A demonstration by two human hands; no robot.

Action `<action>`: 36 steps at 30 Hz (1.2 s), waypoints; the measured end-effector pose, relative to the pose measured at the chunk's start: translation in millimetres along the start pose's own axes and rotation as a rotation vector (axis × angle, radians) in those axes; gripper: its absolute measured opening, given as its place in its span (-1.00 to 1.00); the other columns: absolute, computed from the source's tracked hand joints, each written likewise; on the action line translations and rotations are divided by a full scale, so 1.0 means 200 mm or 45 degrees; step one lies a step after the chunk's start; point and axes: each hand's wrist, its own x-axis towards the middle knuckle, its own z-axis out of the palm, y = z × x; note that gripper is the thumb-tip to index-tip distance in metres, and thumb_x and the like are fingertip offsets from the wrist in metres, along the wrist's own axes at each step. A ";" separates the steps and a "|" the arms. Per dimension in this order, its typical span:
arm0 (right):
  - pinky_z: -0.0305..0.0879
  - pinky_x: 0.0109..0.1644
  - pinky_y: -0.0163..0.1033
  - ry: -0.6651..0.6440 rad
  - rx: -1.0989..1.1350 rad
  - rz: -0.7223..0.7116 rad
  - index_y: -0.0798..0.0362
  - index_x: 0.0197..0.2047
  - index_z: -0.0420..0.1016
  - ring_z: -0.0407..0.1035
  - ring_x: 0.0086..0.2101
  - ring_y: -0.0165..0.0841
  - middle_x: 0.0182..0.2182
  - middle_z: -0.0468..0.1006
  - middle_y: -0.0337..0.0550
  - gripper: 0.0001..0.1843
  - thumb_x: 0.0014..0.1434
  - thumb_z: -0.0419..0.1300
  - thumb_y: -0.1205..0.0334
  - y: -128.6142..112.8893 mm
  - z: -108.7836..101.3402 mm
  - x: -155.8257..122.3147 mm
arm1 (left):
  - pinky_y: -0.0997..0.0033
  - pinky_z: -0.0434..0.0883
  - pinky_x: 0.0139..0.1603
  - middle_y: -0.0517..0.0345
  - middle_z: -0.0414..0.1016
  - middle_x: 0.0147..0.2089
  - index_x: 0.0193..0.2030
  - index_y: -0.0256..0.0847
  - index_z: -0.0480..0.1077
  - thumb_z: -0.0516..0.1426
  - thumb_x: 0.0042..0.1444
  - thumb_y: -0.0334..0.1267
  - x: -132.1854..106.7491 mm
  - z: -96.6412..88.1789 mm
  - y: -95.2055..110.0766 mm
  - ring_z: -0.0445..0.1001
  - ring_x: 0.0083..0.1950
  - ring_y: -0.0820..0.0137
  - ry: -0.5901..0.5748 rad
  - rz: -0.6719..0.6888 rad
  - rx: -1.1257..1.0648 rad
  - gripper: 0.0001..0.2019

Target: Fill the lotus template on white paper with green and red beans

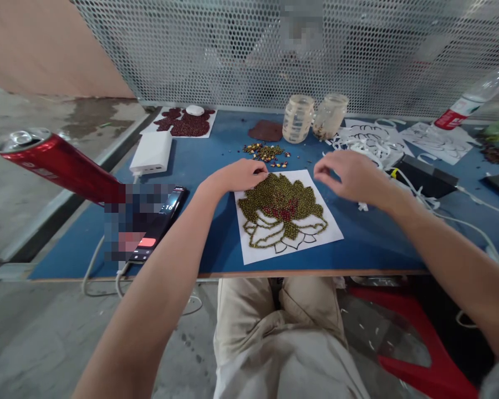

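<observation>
A white sheet (255,255) lies near the table's front edge, bearing a flower outline partly covered with green beans (303,199) and a patch of dark red ones at its centre. Several lower petals are bare paper with bean-lined or plain black outlines. At the sheet's upper left corner rests my left hand (243,175), fingers curled together; anything between them is hidden. My right hand (351,176) hovers just right of the sheet's top edge, thumb and fingers bent into a pinch. What it may hold is too small to tell. Loose mixed beans and kernels (266,152) lie beyond the sheet.
Behind stand two clear jars (298,119) and a brown patch (266,131). Paper scraps (361,144), a black object (426,176) and a tilted bottle (474,100) occupy the right. Leftward are a red can (62,166), white power bank (152,152), phone (162,221) and red-bean picture (187,123).
</observation>
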 end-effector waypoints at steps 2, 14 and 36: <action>0.33 -0.03 0.05 0.016 -0.085 0.175 -0.05 -0.08 0.66 0.53 -0.11 -0.03 -0.13 0.72 0.00 -0.75 0.43 0.16 0.10 0.16 0.04 0.10 | 0.25 0.40 -0.04 -0.06 0.72 -0.06 0.12 -0.21 0.60 0.01 0.44 -0.04 0.00 0.00 0.00 0.61 -0.12 0.22 0.004 0.002 0.010 -0.58; 0.41 -0.02 0.05 -0.156 -0.109 0.371 0.02 -0.08 0.71 0.57 -0.11 -0.04 -0.09 0.75 0.07 -0.72 0.37 0.20 0.10 0.43 0.27 0.29 | 0.23 0.40 -0.07 -0.07 0.71 -0.08 0.10 -0.22 0.60 0.03 0.44 -0.06 0.00 0.01 -0.01 0.60 -0.18 0.25 0.000 -0.011 -0.022 -0.60; 0.37 -0.04 0.03 -0.193 -0.076 0.318 0.05 -0.06 0.63 0.53 -0.15 -0.04 -0.12 0.69 0.12 -0.76 0.32 0.18 0.19 0.42 0.25 0.32 | 0.25 0.43 -0.02 -0.03 0.72 -0.05 0.11 -0.19 0.61 0.01 0.45 -0.02 -0.01 0.00 0.01 0.61 -0.10 0.23 0.003 -0.024 0.016 -0.57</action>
